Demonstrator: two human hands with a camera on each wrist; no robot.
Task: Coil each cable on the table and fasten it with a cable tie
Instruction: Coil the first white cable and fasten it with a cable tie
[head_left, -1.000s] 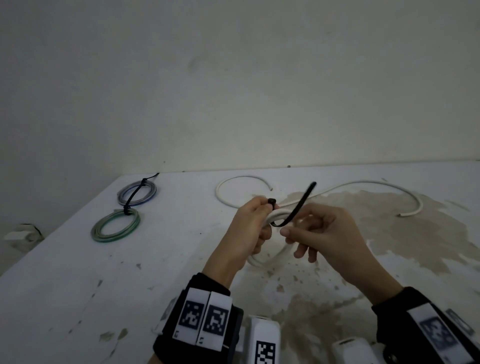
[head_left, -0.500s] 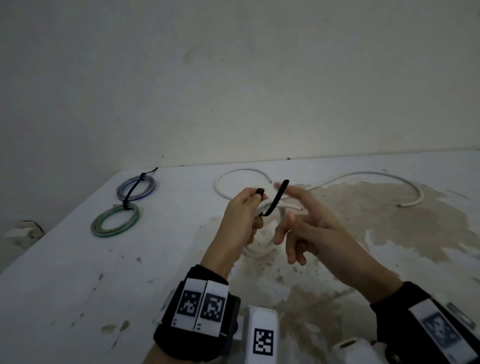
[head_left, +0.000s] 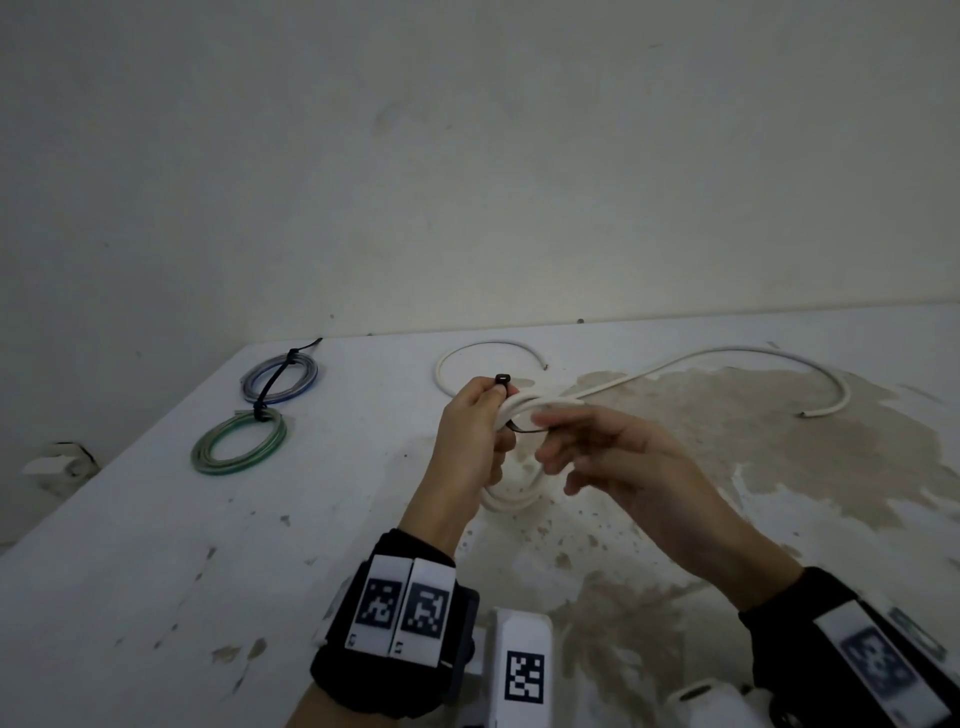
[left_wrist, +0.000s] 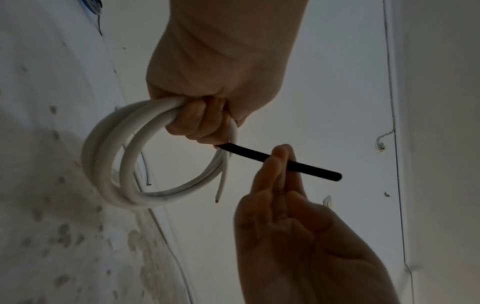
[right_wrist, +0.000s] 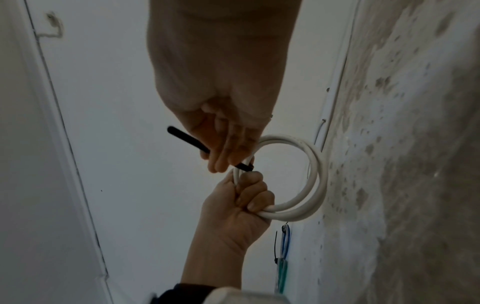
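A white cable coil (head_left: 511, 493) hangs in the air over the table, gripped at its top by my left hand (head_left: 480, 415). The same hand pinches the square head of a black cable tie (head_left: 503, 378) above the coil. The tie's tail (left_wrist: 246, 153) runs out from under the left hand's fingers across the coil's opening. My right hand (head_left: 582, 441) pinches that tail in its fingertips (right_wrist: 223, 158); the free tip (right_wrist: 172, 130) sticks out past them. The coil (right_wrist: 315, 176) has about three turns, and a short cut end (left_wrist: 221, 189) hangs inside it.
Loose white cable (head_left: 727, 356) trails in a long arc to the right, and another arc (head_left: 467, 351) lies behind the hands. A blue coil (head_left: 280, 376) and a green coil (head_left: 239, 449), each tied in black, lie far left. The table (head_left: 156, 545) is stained and ends at a wall.
The tie's tail pointed up beside the right hand's fingers; now it lies low across the coil, and the right hand has closed in and taken hold of it. The left hand keeps its grip.
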